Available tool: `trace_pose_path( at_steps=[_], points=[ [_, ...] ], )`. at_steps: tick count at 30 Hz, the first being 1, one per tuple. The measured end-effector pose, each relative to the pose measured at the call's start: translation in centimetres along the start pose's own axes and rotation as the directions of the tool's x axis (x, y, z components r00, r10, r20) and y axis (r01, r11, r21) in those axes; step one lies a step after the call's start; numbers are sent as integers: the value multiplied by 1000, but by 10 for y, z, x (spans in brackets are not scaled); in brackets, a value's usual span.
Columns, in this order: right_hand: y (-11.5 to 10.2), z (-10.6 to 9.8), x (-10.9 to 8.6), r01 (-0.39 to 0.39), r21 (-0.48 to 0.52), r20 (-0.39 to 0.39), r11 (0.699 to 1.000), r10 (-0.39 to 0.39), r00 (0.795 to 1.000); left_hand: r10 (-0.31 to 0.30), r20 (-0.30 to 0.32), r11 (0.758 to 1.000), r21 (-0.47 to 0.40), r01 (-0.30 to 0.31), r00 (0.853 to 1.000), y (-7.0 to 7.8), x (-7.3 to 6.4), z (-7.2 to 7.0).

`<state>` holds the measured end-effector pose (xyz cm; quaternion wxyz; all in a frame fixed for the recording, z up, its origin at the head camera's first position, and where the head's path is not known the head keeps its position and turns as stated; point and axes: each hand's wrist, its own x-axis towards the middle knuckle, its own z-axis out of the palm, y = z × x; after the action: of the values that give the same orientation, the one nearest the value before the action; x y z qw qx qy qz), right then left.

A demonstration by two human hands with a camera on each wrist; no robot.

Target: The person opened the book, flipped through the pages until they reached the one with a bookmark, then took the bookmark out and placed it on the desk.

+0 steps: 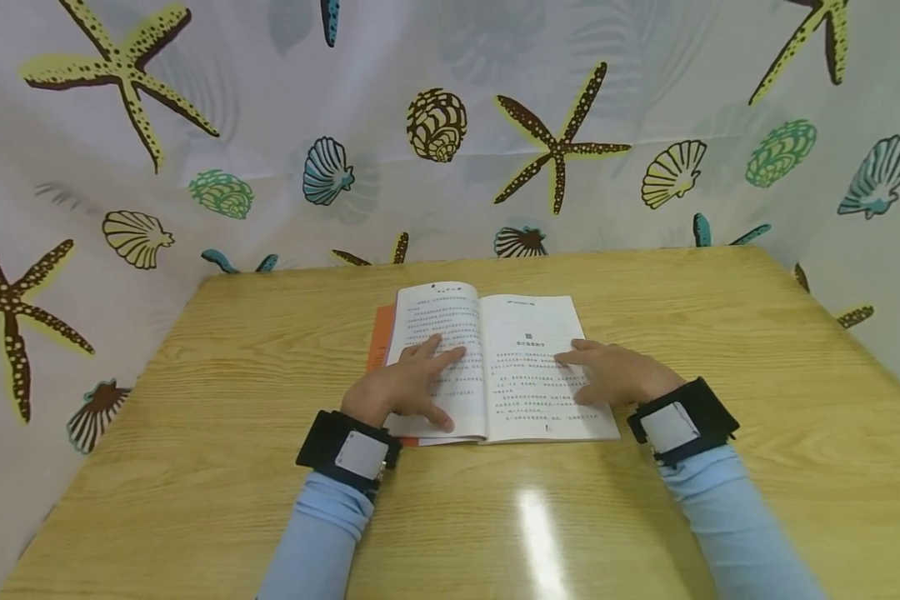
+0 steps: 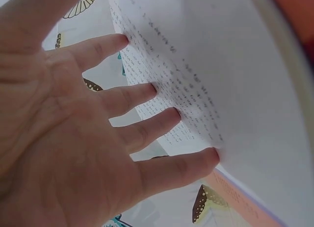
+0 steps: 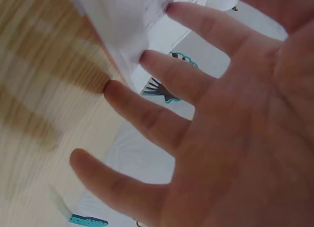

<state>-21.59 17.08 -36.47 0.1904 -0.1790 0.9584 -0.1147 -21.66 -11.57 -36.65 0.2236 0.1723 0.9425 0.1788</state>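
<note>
An open book (image 1: 525, 325) with printed pages lies on the wooden table, an orange cover edge (image 1: 380, 337) showing at its left. My left hand (image 1: 412, 387) rests on the left page with its fingers spread; in the left wrist view the fingertips (image 2: 211, 157) touch the paper. Over the right page's outer edge lies my right hand (image 1: 615, 372). In the right wrist view two of its fingertips (image 3: 147, 58) meet the page, while the other fingers (image 3: 117, 185) reach past the book's edge over the table. Neither hand grips anything.
The wooden table (image 1: 270, 350) spreads around the book on all sides. Behind it hangs a white cloth (image 1: 390, 192) printed with starfish and shells, which also runs along both sides. Each wrist carries a black strap (image 1: 350, 452); light blue sleeves (image 1: 318, 533) cover the forearms.
</note>
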Motion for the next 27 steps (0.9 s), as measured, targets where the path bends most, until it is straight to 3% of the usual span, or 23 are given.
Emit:
trace_pose_path(
  at_steps=[6,13,21,24,27],
  points=[
    [5,-1,1,22,-10,-48,1000,-23,999,-4,0,1000,7,4,1000,-2,1,1],
    [12,-1,5,-117,17,-61,993,118,991,-3,2,1000,2,3,1000,-1,0,1],
    [13,-3,6,-75,86,-61,993,81,995,-3,1,1000,1,3,1000,0,0,0],
    [10,-4,4,-77,116,-114,990,91,989,-3,3,1000,1,3,1000,-1,0,0],
    [10,-4,3,-75,168,-231,983,114,966,-5,7,1000,4,5,1000,-1,0,-1]
  ],
)
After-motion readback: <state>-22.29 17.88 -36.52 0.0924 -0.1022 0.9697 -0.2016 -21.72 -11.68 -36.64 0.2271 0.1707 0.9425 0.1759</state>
